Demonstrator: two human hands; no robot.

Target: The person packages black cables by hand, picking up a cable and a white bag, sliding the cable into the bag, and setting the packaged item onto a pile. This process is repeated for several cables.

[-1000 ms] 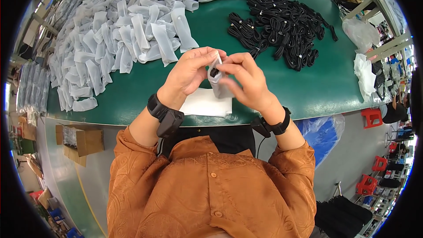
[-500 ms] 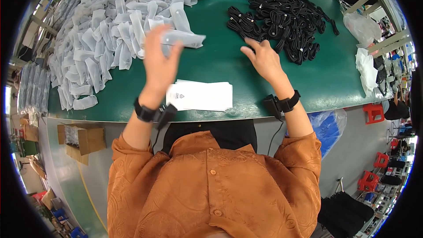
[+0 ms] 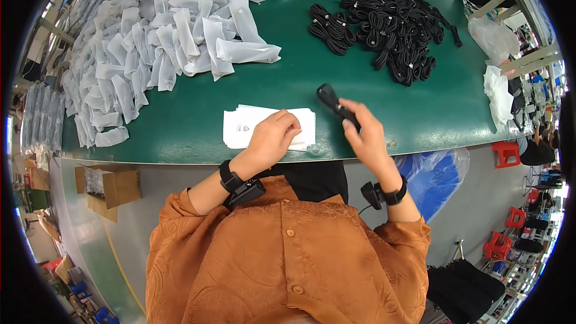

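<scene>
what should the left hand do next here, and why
Probably pinch up the top bag from the flat white stack: the left hand already rests on it, and the right hand holds a coiled black cable beside it.

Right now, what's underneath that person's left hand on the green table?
The left hand rests on a stack of flat white bags lying on the green table. The part under the palm is covered.

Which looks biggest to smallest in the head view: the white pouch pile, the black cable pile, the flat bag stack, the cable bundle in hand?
1. White pouch pile
2. Black cable pile
3. Flat bag stack
4. Cable bundle, held in the right hand
</scene>
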